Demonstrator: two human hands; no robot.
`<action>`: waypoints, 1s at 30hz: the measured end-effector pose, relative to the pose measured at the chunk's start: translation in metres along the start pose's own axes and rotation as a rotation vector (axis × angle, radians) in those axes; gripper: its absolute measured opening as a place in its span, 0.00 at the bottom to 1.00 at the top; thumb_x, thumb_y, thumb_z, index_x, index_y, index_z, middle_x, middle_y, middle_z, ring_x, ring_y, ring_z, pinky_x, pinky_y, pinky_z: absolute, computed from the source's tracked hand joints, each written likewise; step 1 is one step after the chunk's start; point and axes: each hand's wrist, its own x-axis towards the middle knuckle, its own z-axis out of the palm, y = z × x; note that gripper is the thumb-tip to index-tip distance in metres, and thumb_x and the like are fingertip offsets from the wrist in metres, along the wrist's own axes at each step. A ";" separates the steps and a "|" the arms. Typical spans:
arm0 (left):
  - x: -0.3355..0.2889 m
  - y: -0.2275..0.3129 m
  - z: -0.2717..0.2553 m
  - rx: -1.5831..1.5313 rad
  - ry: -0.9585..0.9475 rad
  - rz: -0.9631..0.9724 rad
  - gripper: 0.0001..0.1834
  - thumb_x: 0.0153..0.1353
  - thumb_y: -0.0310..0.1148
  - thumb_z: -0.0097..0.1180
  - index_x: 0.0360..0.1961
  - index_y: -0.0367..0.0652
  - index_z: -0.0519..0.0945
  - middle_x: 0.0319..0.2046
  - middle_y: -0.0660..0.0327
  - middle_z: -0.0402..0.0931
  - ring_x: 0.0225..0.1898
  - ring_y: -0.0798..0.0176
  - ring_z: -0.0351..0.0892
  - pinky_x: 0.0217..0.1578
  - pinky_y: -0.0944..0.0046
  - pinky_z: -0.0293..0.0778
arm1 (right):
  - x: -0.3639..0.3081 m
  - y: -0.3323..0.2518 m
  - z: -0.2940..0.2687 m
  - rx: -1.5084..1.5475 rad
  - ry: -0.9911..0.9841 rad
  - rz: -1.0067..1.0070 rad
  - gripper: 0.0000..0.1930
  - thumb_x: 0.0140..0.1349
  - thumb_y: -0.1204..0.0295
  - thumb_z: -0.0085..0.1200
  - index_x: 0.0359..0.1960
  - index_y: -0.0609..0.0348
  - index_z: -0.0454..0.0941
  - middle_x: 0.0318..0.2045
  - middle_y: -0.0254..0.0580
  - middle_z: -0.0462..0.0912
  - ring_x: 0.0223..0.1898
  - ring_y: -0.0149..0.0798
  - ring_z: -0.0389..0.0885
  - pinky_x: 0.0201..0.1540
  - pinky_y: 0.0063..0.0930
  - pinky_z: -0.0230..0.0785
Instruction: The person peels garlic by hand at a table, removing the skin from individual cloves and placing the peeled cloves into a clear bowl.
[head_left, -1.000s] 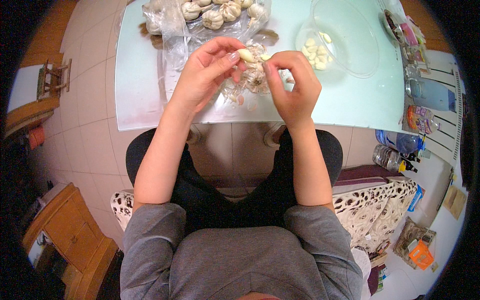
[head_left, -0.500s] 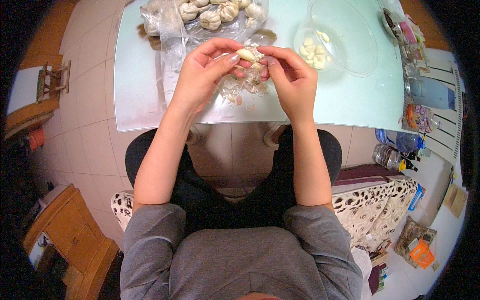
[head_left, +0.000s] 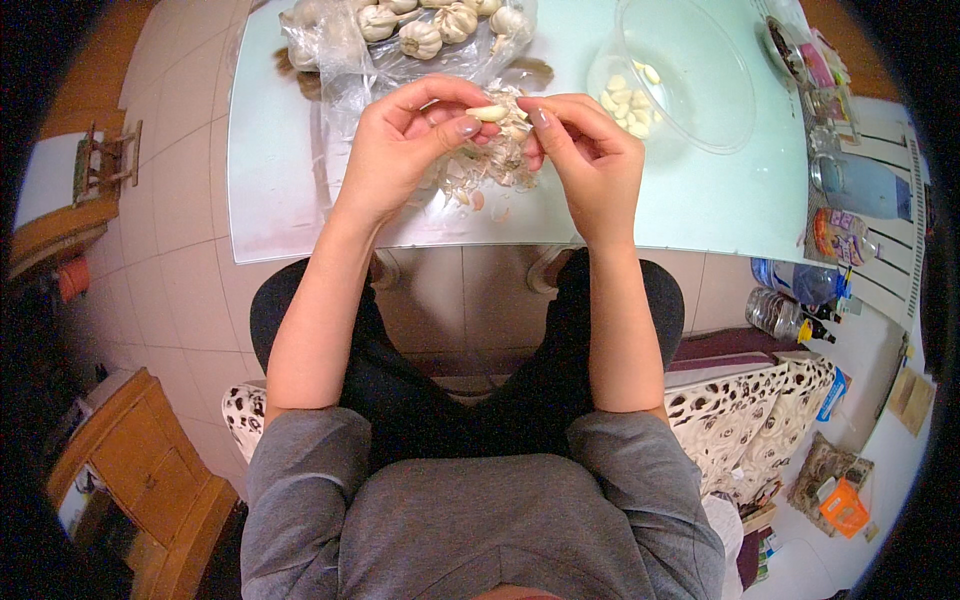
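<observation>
Between the thumb and fingers of my left hand (head_left: 410, 135) is a pale, peeled-looking garlic clove (head_left: 487, 114). My right hand (head_left: 592, 150) is just to its right, thumb and forefinger pinched together; whatever they hold, if anything, is too small to make out. Beneath both hands lies a heap of papery garlic skins (head_left: 480, 172) on the glass table. Whole garlic bulbs (head_left: 420, 40) rest in a clear plastic bag (head_left: 350, 75) beyond my left hand. A clear plastic bowl (head_left: 705, 140) at the far right contains several peeled garlic cloves (head_left: 628, 105).
The glass tabletop (head_left: 700, 215) ends just in front of my knees. Along its right side stand jars and bottles, among them a blue-tinted container (head_left: 865, 185) and a large clear bottle (head_left: 775, 312). A wooden cabinet (head_left: 150, 480) is at the lower left.
My right hand has drawn slightly away to the right from the clove. In my left hand the clove has tilted to lie more level.
</observation>
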 end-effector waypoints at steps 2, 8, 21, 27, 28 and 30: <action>0.000 0.001 0.001 0.047 -0.002 0.027 0.10 0.50 0.19 0.50 0.36 0.33 0.72 0.33 0.58 0.73 0.35 0.67 0.74 0.37 0.70 0.71 | -0.001 -0.002 0.000 0.069 0.008 0.061 0.07 0.50 0.81 0.52 0.32 0.66 0.76 0.25 0.37 0.75 0.21 0.24 0.72 0.23 0.12 0.65; 0.000 0.001 0.003 0.154 -0.006 0.011 0.08 0.49 0.19 0.51 0.33 0.32 0.74 0.33 0.60 0.72 0.35 0.69 0.73 0.38 0.72 0.70 | 0.000 -0.003 0.000 0.270 -0.089 0.311 0.07 0.48 0.78 0.55 0.30 0.69 0.74 0.20 0.40 0.76 0.19 0.25 0.73 0.22 0.14 0.66; -0.003 -0.005 -0.006 -0.087 -0.062 -0.243 0.09 0.52 0.26 0.51 0.36 0.35 0.73 0.30 0.61 0.73 0.31 0.71 0.71 0.34 0.73 0.69 | 0.000 0.002 -0.003 0.422 -0.210 0.429 0.07 0.50 0.76 0.52 0.30 0.68 0.73 0.18 0.41 0.75 0.16 0.28 0.73 0.19 0.19 0.66; -0.005 -0.009 -0.006 -0.199 -0.087 -0.281 0.09 0.54 0.26 0.49 0.37 0.34 0.73 0.31 0.61 0.74 0.31 0.70 0.72 0.35 0.73 0.69 | -0.001 0.003 0.005 0.329 -0.215 0.439 0.06 0.49 0.75 0.53 0.25 0.65 0.70 0.18 0.40 0.75 0.15 0.28 0.72 0.18 0.19 0.66; -0.005 -0.010 -0.005 -0.190 -0.098 -0.269 0.09 0.54 0.26 0.49 0.37 0.34 0.73 0.30 0.61 0.73 0.31 0.70 0.72 0.35 0.73 0.69 | 0.000 0.003 0.006 0.367 -0.214 0.460 0.06 0.49 0.75 0.53 0.24 0.64 0.70 0.18 0.39 0.75 0.15 0.28 0.72 0.18 0.19 0.66; -0.005 -0.008 -0.003 -0.156 -0.102 -0.269 0.10 0.53 0.28 0.51 0.36 0.35 0.73 0.30 0.62 0.73 0.30 0.71 0.71 0.34 0.74 0.69 | -0.001 0.002 0.006 0.405 -0.212 0.480 0.06 0.49 0.75 0.53 0.23 0.63 0.69 0.18 0.39 0.75 0.15 0.28 0.72 0.18 0.19 0.66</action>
